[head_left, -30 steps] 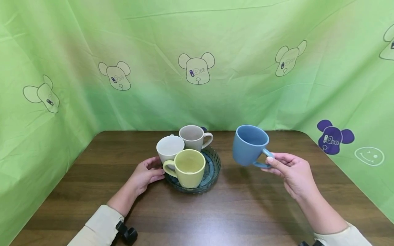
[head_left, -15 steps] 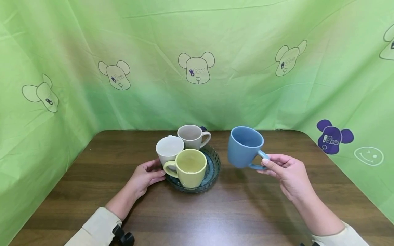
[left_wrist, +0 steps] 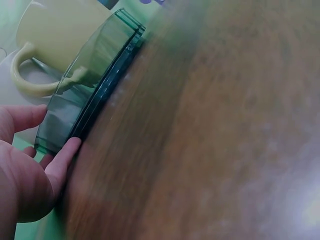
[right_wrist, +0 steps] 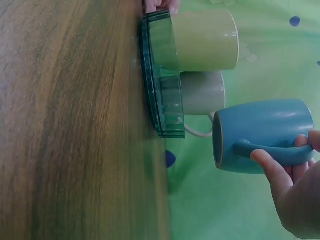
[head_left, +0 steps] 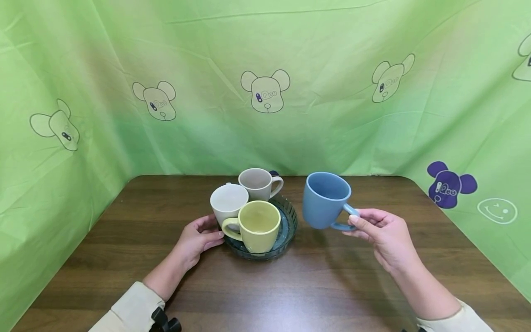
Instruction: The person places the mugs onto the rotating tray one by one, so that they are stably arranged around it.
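A blue mug [head_left: 326, 200] is held upright above the table, to the right of a round green glass tray [head_left: 292, 227]. My right hand [head_left: 383, 233] pinches its handle between thumb and fingers, also visible in the right wrist view. Three mugs stand together in the tray: a yellow one [head_left: 259, 228] in front, a white one [head_left: 229, 201] at the left and a grey one [head_left: 258, 184] behind. At the tray's left side, my left hand [head_left: 198, 240] grips the rim and wall; the white mug hides some fingertips in the head view.
A brown wooden table [head_left: 257, 295] carries the tray near its far side. Behind and along both sides hangs a green cloth [head_left: 199, 133] printed with cartoon heads. The tray's right part shows bare glass beside the mugs.
My right hand has brought the blue mug leftward and slightly lower, closer to the tray. The left hand stays at the tray, and the mugs in it have barely shifted.
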Demonstrator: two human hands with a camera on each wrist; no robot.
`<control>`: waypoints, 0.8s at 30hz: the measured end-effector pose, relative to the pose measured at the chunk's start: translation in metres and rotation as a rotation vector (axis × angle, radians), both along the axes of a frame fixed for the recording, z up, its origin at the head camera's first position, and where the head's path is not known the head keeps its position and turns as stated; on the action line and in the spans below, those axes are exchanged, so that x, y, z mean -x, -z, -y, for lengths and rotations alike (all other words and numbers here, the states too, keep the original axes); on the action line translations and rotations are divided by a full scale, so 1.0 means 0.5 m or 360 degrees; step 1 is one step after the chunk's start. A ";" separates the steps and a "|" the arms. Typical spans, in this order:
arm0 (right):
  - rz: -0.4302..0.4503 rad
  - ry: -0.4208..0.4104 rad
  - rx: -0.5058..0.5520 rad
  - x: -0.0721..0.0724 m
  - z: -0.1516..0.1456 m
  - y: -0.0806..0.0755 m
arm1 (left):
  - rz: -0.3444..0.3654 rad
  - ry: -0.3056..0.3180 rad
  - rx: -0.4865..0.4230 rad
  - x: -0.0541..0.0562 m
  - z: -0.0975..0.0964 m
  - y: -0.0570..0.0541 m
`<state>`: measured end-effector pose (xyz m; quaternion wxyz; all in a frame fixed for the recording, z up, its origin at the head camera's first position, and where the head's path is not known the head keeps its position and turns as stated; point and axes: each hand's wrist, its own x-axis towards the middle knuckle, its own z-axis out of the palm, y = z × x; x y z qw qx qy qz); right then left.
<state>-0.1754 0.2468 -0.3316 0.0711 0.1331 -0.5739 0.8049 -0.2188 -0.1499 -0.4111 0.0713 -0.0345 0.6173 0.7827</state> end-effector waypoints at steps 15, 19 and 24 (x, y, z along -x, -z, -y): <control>0.0041 -0.0009 -0.0032 0.014 0.029 -0.004 | 0.0004 -0.0024 0.0086 -0.008 -0.010 -0.005; 0.0061 0.0002 -0.0050 0.020 0.036 -0.003 | 0.0004 -0.0002 0.0103 -0.009 -0.012 -0.007; 0.0098 0.0012 -0.0070 0.030 0.047 -0.004 | 0.0015 0.0004 0.0113 -0.012 -0.015 -0.008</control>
